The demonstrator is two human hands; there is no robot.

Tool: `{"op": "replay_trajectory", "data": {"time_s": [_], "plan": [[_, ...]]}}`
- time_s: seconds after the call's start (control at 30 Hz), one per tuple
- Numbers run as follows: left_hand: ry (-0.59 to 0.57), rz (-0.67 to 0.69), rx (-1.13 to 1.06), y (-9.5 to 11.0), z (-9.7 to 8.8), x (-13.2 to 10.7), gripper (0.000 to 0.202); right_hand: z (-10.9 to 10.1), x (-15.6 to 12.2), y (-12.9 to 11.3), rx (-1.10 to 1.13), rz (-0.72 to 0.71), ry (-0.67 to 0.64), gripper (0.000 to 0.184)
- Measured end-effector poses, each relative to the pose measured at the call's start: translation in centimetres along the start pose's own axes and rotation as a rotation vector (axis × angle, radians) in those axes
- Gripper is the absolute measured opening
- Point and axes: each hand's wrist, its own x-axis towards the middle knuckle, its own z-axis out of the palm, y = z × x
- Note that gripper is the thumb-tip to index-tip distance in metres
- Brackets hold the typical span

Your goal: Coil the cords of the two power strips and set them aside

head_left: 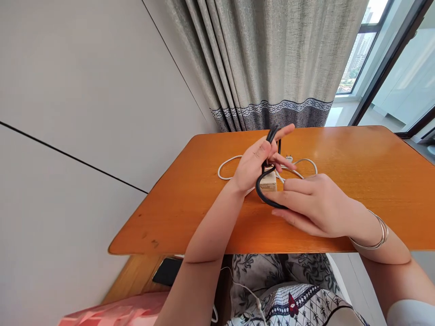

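A black cable is looped in a small coil around the fingers of my left hand, whose thumb presses on it and whose index finger points outward. From there the cable curves down to my right hand, which pinches a length of it between thumb and fingers. Beneath my hands, a white block with a printed label lies on the table, partly hidden by the cable and fingers. A white cord loops out on both sides of it, and a white plug shows just behind my hands.
The orange-brown wooden table has rounded corners. A grey curtain hangs behind it, with a white wall panel at left. Below the front edge are a dark flat object, pink cloth and a thin white wire.
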Motion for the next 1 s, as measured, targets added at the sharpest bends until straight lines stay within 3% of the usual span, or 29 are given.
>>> {"op": "replay_trajectory", "data": {"time_s": [0.07,0.27,0.37,0.6,0.8,1.0], "plan": [[-0.07,-0.041,0.001,0.0,0.1,-0.2,0.054,-0.4,-0.1,0.5,0.041,0.054,0.081,0.035],[-0.153,-0.226,-0.058,-0.1,0.6,-0.5,0.052,-0.5,-0.3,3.9,0.013,0.41,0.362,0.03],[-0.166,-0.316,-0.128,0.0,1.0,-0.4,0.051,0.4,-0.2,5.7,0.013,0.425,0.407,0.034],[-0.054,-0.387,-0.25,0.4,0.9,-0.2,0.05,2.3,0.0,6.9,0.12,0.41,0.243,0.047],[0.085,-0.47,-0.34,0.7,1.0,0.0,0.051,2.7,-0.1,6.9,0.071,0.432,0.2,0.048],[0.055,-0.445,-0.325,0.7,0.8,0.3,0.058,2.8,0.0,6.8,-0.052,0.472,0.118,0.048]]}}
